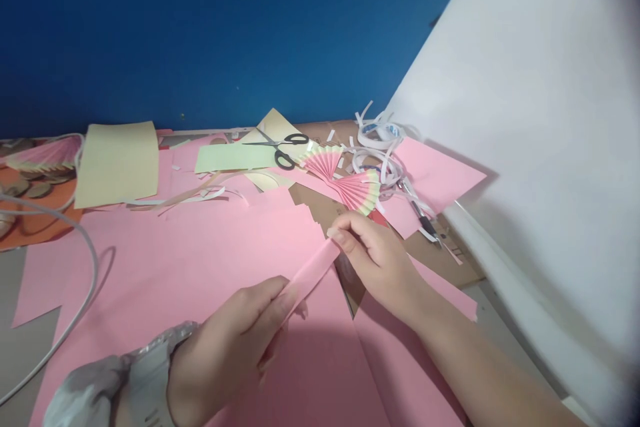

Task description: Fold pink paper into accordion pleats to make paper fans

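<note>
- I see the left hand [237,327] grasping the near end of a pink paper strip [316,268].
- The right hand [375,257] pinches its far end.
- The strip is held over pink sheets [175,270].

The left hand [235,327] and right hand [375,260] hold a pink strip [314,272] above pink sheets [200,260]; scissors [276,144] and pleated paper [356,192] lie near the back edge of the desk [15,293].
</note>
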